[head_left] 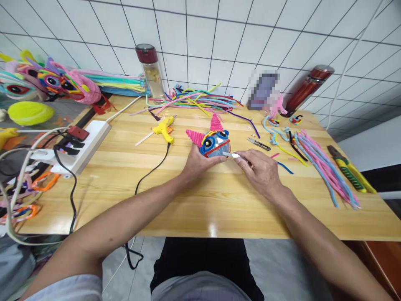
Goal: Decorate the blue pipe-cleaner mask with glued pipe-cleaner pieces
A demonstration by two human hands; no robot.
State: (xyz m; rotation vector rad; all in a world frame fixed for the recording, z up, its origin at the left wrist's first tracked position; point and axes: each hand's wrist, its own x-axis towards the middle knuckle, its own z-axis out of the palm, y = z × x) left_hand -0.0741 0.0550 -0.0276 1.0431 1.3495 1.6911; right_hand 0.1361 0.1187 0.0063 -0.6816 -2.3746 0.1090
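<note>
Pink cones [216,122], two counted, are topping one clear figure [222,149] with two eyes [208,144], above the table's [194,209] middle. I am curling my left hand [200,162] around it and pinching one metal blade [230,155] in my right hand [261,169] beside it. One glue gun [164,129] is lying leftward.

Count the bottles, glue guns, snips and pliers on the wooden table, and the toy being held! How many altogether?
Bottles: 2 (clear bottle, red bottle)
Glue guns: 1 (yellow glue gun)
Snips: 1 (small snips)
Pliers: 1 (green-and-yellow pliers)
Held toys: 1 (pink-eared toy)
Total: 6
</note>
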